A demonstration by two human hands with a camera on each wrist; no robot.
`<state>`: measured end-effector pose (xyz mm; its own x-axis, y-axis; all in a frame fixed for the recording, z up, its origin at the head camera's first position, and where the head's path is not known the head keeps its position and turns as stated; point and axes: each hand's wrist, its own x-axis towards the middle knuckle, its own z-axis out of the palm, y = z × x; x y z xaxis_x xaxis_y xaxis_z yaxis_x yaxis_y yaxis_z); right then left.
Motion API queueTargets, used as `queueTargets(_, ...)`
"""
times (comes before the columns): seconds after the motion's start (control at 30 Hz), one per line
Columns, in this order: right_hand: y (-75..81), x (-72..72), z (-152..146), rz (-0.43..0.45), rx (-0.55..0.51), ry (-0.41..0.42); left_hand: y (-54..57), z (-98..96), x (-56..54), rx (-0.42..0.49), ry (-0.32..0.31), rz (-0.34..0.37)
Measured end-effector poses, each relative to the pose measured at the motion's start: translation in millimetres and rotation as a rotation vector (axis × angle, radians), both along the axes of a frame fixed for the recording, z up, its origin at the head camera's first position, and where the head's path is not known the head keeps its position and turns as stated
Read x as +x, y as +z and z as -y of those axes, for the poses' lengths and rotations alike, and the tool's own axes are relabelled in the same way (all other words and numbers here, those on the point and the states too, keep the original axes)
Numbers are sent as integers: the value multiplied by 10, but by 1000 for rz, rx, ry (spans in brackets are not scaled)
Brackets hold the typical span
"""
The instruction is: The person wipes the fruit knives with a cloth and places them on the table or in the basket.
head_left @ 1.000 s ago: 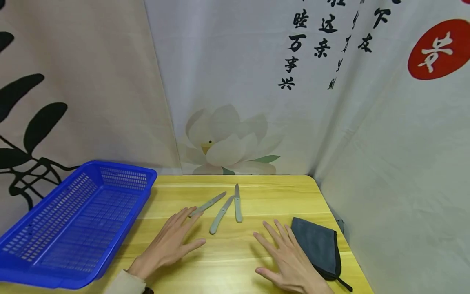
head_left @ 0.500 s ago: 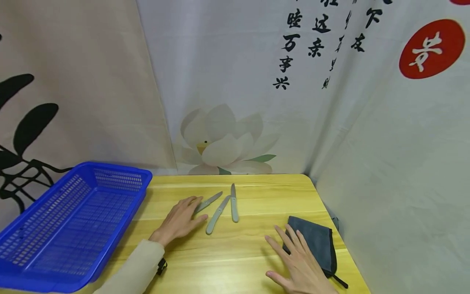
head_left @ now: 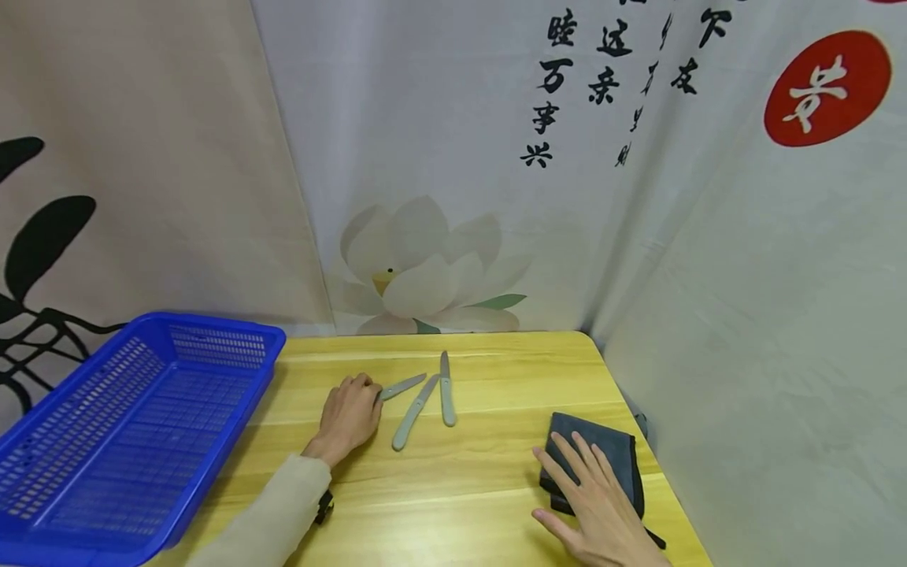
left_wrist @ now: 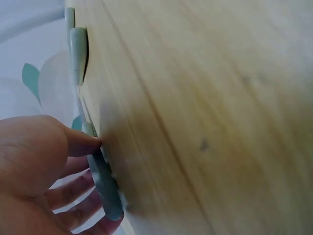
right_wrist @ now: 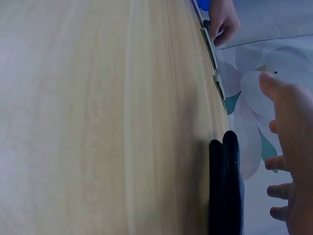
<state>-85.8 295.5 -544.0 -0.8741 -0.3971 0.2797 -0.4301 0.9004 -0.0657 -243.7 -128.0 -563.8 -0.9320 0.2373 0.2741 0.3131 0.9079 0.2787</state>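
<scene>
Three small knives with pale green handles lie on the wooden table in the head view. My left hand [head_left: 347,417] pinches the handle of the leftmost knife [head_left: 404,386]. The left wrist view shows the thumb on one side of that knife handle [left_wrist: 105,186] and the fingers on the other. Just right of it lie the middle knife [head_left: 414,413] and the far knife [head_left: 446,390]. My right hand [head_left: 598,504], fingers spread, is over a folded dark grey cloth [head_left: 621,450] with black edging; the right wrist view shows a gap between hand and cloth [right_wrist: 230,191].
A blue perforated plastic basket [head_left: 152,441] stands at the left of the table [head_left: 460,504]. Printed cloth curtains [head_left: 439,157] hang behind and to the right of it. The cloth's black loop [head_left: 655,539] points toward the table's right edge.
My left hand has moved forward to the leftmost knife, and its fingers have closed on the handle. My right hand has shifted right, over the grey cloth. The head view has turned slightly.
</scene>
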Motion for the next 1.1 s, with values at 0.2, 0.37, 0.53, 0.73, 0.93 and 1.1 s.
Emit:
queueTargets(0.2, 30, -24, -45, 32, -20, -20, 67, 65, 41, 20, 37, 37)
queueTargets(0.37, 26, -29, -79, 42, -32, -43, 124, 171, 105, 183, 53, 166)
queueTargets(0.53, 46, -91, -142, 50, -48, -100, 220, 262, 268, 375, 87, 216)
queueTargets(0.73, 62, -219, -212, 139, -45, -229, 369, 351, 573, 535, 126, 172)
queueTargets(0.93, -30, -265, -230, 245, 18, -304, 461, 407, 853, 657, 151, 261)
queueTargets(1.1, -112, -317, -243, 329, 17, -323, 520, 408, 1002, 828, 174, 383)
